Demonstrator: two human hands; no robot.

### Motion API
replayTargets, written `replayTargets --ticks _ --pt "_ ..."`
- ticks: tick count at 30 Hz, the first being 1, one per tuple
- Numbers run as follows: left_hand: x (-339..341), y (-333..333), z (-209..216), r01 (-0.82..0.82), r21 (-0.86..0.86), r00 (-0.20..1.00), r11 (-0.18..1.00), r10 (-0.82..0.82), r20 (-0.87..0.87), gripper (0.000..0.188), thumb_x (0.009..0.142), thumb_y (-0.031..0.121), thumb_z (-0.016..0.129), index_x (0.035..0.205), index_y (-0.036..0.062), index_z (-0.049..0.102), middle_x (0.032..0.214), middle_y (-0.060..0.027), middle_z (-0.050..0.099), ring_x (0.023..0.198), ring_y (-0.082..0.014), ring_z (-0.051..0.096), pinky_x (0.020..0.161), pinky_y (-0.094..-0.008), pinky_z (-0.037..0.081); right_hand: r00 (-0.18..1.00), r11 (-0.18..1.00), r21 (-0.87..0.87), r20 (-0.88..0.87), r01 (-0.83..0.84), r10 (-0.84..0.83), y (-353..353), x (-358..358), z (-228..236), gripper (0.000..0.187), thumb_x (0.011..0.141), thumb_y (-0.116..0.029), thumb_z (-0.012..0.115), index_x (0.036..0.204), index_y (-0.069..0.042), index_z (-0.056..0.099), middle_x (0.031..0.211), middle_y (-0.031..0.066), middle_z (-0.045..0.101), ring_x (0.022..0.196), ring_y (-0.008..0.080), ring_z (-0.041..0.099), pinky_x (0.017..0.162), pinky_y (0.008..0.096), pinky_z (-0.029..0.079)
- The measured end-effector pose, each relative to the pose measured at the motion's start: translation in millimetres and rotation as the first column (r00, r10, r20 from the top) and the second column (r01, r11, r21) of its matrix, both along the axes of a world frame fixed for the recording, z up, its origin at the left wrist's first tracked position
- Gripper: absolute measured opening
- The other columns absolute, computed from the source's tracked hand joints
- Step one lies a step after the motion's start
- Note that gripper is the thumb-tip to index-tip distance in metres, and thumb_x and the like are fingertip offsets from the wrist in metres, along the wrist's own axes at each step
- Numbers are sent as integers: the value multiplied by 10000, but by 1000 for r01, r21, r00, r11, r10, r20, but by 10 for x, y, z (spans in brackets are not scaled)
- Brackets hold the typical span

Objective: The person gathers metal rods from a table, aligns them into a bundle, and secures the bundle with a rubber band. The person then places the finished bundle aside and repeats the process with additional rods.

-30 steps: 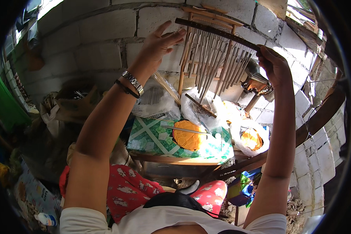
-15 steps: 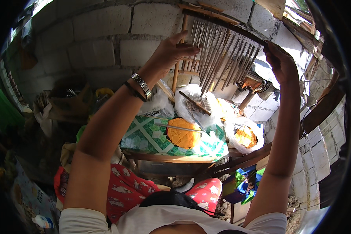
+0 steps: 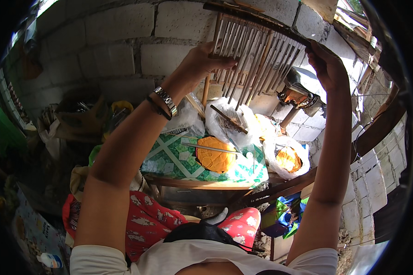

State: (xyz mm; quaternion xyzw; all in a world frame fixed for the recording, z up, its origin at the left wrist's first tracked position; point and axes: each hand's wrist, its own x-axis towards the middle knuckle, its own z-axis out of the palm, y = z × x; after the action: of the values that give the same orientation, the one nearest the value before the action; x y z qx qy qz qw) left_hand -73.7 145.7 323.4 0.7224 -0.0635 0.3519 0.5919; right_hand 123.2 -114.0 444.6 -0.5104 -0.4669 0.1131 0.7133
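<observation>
A bar chime hangs in front of me: a long dark wooden bar (image 3: 257,19) with several thin silver tubes (image 3: 248,55) in a row. My right hand (image 3: 326,66) grips the bar's right end, fingers closed around it. At the left end of the row is my left hand (image 3: 202,62), wearing a metal watch; its thumb lies across the front of the leftmost tubes, apart from the index finger. The other fingers are partly hidden. Below, on a green patterned tabletop (image 3: 170,160), a loose silver tube (image 3: 211,148) lies on a round orange pad (image 3: 215,160).
Clear plastic bags (image 3: 225,121) stand at the table's back, one with a dark bar on it. Another bag (image 3: 287,158) holds something orange. A grey block wall (image 3: 179,23) rises behind. Sacks (image 3: 80,121) sit at left; a blue and green bag (image 3: 287,217) is at right.
The bar has shifted slightly left and up with my right hand, and its tubes have swung. My left index finger has lowered toward the tubes.
</observation>
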Motion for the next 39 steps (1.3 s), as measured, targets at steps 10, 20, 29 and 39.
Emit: replayTargets --ticks 10,20,29,39 --pt "-248 -85 -452 54 -68 986 996 -64 -155 682 803 139 780 1367 -55 449 1058 -141 714 969 -182 694 911 -295 514 999 999 1 -20 -49 49 80 -76 -2 244 863 -121 722 1039 41 676 845 118 698 631 148 668 597 228 579" --pt "-320 170 -871 55 -47 913 997 -69 -402 438 891 347 689 1207 45 654 1013 -76 732 1014 -166 673 944 -347 486 996 996 -6 7 -87 87 188 -61 0 242 861 -137 730 1016 38 668 846 116 697 645 147 664 607 222 572" --pt "-365 280 -996 83 15 864 996 -64 -499 577 963 524 510 1316 72 570 1270 -89 613 1244 -210 537 991 -429 437 985 985 2 4 -175 175 282 -85 12 215 873 -123 712 1011 35 667 870 121 698 693 146 677 623 214 585" --pt "-327 486 -707 350 -400 858 847 -462 -227 736 936 657 414 1321 36 502 1273 -140 583 1204 -276 571 939 -465 488 954 955 -41 48 -295 297 274 -309 96 215 901 -113 673 1051 41 657 880 117 697 717 138 675 613 208 580"
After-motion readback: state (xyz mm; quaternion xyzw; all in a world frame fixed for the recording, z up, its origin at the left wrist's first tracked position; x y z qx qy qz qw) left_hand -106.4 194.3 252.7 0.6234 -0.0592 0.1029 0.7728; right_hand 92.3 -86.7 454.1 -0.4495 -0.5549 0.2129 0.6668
